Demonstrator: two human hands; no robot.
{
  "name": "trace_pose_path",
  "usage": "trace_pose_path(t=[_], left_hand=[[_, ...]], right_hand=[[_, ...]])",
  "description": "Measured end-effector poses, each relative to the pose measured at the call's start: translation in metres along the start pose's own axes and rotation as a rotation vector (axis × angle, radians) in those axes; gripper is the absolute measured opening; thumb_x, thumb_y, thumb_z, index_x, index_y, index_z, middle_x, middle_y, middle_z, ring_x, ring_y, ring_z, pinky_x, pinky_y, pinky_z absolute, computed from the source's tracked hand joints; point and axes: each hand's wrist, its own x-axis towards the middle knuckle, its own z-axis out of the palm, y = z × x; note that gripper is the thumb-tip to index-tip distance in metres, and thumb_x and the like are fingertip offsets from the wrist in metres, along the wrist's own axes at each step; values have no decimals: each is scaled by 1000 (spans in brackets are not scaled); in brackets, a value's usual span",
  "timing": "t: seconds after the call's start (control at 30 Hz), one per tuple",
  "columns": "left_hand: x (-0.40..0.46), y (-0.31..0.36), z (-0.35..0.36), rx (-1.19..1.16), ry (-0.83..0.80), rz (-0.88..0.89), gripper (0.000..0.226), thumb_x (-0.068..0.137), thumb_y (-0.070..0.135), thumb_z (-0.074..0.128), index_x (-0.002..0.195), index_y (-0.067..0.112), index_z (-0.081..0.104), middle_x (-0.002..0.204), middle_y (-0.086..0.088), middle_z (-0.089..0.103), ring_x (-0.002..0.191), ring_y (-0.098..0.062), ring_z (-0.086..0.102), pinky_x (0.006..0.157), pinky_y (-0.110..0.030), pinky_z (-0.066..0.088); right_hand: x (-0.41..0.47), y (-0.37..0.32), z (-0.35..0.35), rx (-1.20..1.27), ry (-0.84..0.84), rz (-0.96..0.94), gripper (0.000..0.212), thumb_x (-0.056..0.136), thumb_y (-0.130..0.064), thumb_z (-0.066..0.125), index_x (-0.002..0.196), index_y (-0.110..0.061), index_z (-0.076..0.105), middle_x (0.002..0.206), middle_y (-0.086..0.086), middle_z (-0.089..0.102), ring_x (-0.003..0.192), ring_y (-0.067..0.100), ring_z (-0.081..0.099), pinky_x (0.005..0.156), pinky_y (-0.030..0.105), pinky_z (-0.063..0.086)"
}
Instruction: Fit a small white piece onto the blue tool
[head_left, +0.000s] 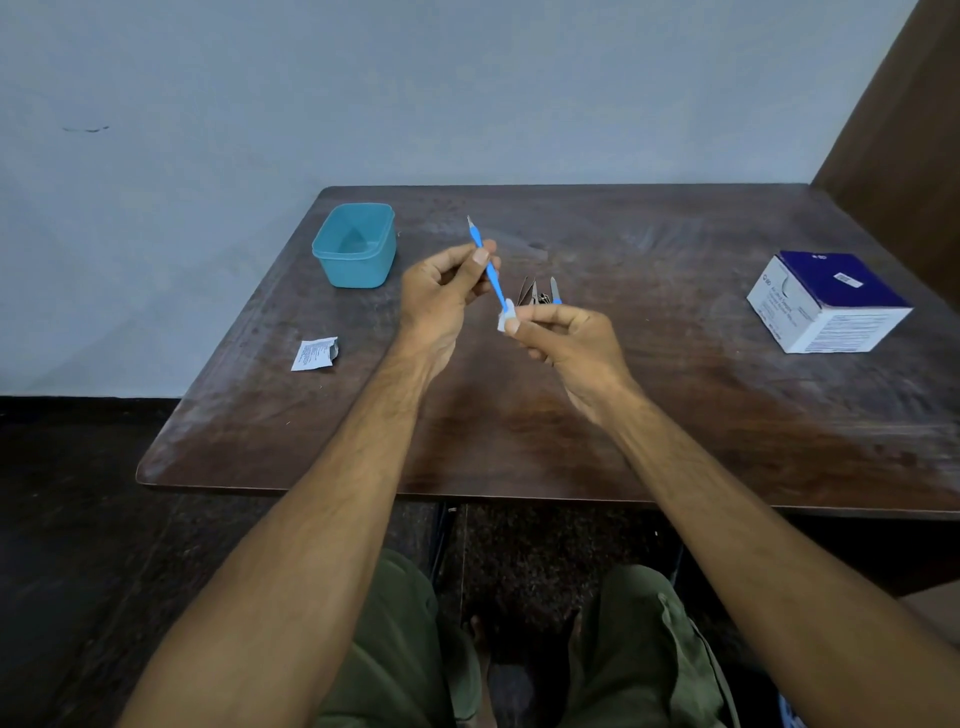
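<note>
Blue tool (488, 267) tip up-left

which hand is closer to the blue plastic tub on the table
Left. The left hand, gripping a blue-handled tool, is just right of the blue tub. The right hand, pinching a white wipe, is farther right and nearer the person.

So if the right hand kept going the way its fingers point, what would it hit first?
Probably the blue tool, whose lower end the right hand already meets with a white wipe; beyond it, the left hand.
</note>
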Motion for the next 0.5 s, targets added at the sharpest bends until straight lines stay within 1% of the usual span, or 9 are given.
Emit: trace_pose_path(t=[0.1,0.2,0.27,0.33,0.4,0.43,0.5], left_hand=[[-2,-5,-1,-7,9,-23,18,94,4,57,107,-4,67,84,-2,71,70,-6,65,72,-22,54],[-5,-7,2,-19,7,-48,19,95,8,57,106,-2,68,81,-1,71,69,-8,65,71,-23,55],[-8,-9,4,7,-22,-59,17,94,8,59,104,-2,69,78,0,72,68,-8,66,70,-22,56],[-13,-12,4,37,-47,-68,12,92,5,61,100,2,70,75,6,73,72,-6,67,73,-21,57],[-17,-16,3,36,-40,-88,9,90,6,63,93,8,71,77,9,73,77,-7,68,77,-23,57],[-18,-17,1,37,-28,-103,9,90,8,64,90,13,72,78,8,73,78,-8,67,78,-25,56],[-18,-19,-2,35,-6,-139,11,90,13,64,87,20,72,80,4,72,80,-11,65,81,-29,53]], right_hand=[[3,0,1,2,14,1,11,75,-12,80,85,-13,74,76,2,71,60,3,56,59,15,45],[6,-4,7,25,35,-19,12,77,-9,79,87,-7,73,74,4,70,57,2,55,58,14,45],[8,-5,10,47,71,-38,13,77,-7,78,88,-4,73,71,0,70,57,0,58,57,12,45],[11,-2,11,48,102,-62,14,77,-6,78,89,-3,73,72,0,72,63,2,63,61,13,48],[12,2,12,6,107,-85,14,76,-8,79,88,-4,74,80,5,74,72,8,67,68,17,51],[12,3,14,-15,105,-93,13,77,-8,79,88,-4,74,82,7,74,73,9,67,67,17,50],[12,7,16,-46,105,-107,11,78,-9,78,88,-6,74,79,4,73,68,3,64,63,12,47]])
